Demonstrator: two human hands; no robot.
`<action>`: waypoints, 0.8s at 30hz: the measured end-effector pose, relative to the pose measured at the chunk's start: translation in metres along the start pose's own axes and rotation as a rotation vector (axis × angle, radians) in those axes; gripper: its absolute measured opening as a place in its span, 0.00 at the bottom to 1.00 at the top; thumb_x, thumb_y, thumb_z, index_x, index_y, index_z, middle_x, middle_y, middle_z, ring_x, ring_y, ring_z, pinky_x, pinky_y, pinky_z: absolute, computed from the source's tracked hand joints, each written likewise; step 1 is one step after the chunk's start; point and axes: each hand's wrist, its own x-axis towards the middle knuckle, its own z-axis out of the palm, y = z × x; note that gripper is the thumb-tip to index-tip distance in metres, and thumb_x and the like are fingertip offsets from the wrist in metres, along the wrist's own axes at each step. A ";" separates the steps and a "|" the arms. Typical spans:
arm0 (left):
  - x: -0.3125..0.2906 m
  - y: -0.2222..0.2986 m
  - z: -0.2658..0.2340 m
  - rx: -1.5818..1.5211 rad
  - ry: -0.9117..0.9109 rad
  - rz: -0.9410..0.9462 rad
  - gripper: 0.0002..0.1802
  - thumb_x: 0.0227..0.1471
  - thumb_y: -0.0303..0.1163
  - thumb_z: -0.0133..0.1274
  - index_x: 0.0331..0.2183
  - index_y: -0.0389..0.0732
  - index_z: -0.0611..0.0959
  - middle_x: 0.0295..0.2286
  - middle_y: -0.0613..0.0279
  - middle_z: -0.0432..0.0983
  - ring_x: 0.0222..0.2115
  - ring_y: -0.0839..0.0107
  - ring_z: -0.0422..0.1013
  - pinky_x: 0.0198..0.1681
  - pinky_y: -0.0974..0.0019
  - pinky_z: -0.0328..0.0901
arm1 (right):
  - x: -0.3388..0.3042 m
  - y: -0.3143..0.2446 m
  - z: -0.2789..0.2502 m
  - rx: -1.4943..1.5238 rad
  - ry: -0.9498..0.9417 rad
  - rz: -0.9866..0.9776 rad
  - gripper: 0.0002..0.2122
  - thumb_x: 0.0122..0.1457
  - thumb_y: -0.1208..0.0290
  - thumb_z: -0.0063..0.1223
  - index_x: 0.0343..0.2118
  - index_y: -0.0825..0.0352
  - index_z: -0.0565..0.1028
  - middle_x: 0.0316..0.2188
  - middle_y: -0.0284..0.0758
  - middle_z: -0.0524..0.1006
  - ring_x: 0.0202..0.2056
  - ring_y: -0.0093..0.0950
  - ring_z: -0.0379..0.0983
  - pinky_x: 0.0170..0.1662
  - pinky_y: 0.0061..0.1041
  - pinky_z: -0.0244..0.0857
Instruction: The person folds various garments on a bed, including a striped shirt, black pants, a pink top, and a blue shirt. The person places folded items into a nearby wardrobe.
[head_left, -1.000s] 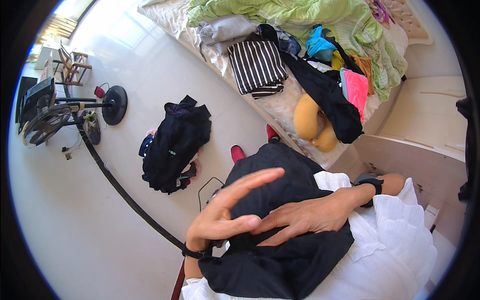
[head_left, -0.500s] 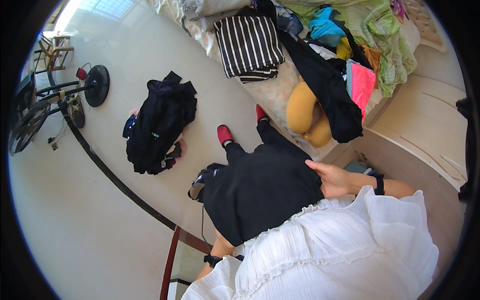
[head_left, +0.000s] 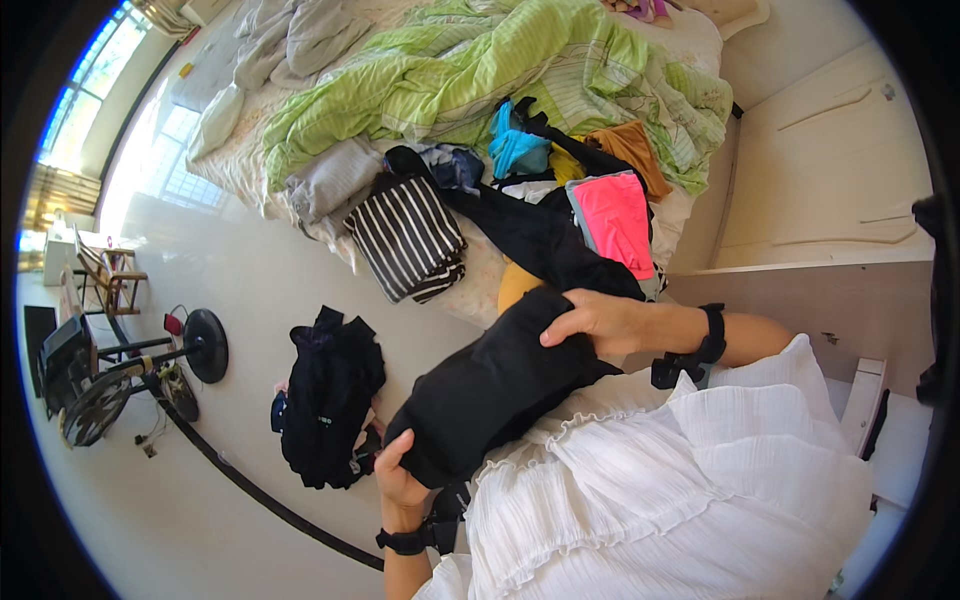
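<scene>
A black cloth garment, gathered into a thick folded bundle, is stretched between my two hands in front of my white top. My left hand grips its lower left end, thumb on top and fingers underneath. At the upper right end, my right hand pinches it with the thumb over the fabric. The garment's exact kind cannot be made out. Just beyond it on the bed lie long black clothing, a pink and grey garment and a folded black-and-white striped cloth. A yellow cushion is mostly hidden behind the bundle.
The bed carries a rumpled green quilt and a blue garment. On the floor to the left is a heap of dark clothes. Farther left stand a fan and a wooden chair. A pale panel is at the right.
The black garment, spread wide and hanging before, is now a narrower folded bundle. Both hands have risen with it, and my view has tilted up to show more of the bed.
</scene>
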 end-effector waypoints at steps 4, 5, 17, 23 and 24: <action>0.075 0.049 0.090 0.254 -0.272 0.152 0.26 0.54 0.31 0.38 0.54 0.30 0.62 0.52 0.46 0.61 0.53 0.55 0.59 0.59 0.54 0.51 | -0.042 -0.085 -0.018 -0.085 -0.115 -0.410 0.12 0.49 0.80 0.51 0.38 0.72 0.72 0.35 0.35 0.76 0.36 0.26 0.74 0.42 0.26 0.68; 0.092 0.058 0.118 0.231 -0.388 0.097 0.26 0.54 0.31 0.39 0.53 0.30 0.63 0.52 0.46 0.62 0.53 0.54 0.61 0.58 0.53 0.53 | -0.058 -0.105 -0.023 -0.117 -0.166 -0.517 0.11 0.49 0.80 0.52 0.38 0.71 0.72 0.34 0.35 0.77 0.36 0.26 0.74 0.42 0.26 0.69; 0.214 0.020 0.236 0.424 -0.734 -0.214 0.32 0.43 0.21 0.40 0.54 0.28 0.60 0.53 0.45 0.60 0.54 0.50 0.58 0.59 0.49 0.50 | -0.186 -0.103 -0.135 -0.113 0.116 -0.987 0.18 0.50 0.81 0.49 0.46 0.73 0.69 0.39 0.38 0.75 0.39 0.26 0.73 0.46 0.26 0.68; 0.295 -0.079 0.039 0.810 -0.171 -0.657 0.25 0.49 0.25 0.42 0.50 0.28 0.66 0.51 0.54 0.64 0.51 0.62 0.62 0.55 0.59 0.55 | -0.065 0.073 -0.242 0.396 0.480 -0.433 0.20 0.49 0.82 0.49 0.48 0.75 0.67 0.42 0.39 0.74 0.41 0.30 0.73 0.47 0.29 0.67; 0.301 -0.089 0.007 0.809 -0.161 -0.736 0.23 0.50 0.25 0.41 0.49 0.29 0.67 0.49 0.54 0.67 0.48 0.62 0.64 0.53 0.61 0.57 | -0.050 0.106 -0.252 0.402 0.547 -0.319 0.17 0.50 0.82 0.48 0.45 0.75 0.69 0.40 0.40 0.75 0.38 0.30 0.74 0.44 0.28 0.69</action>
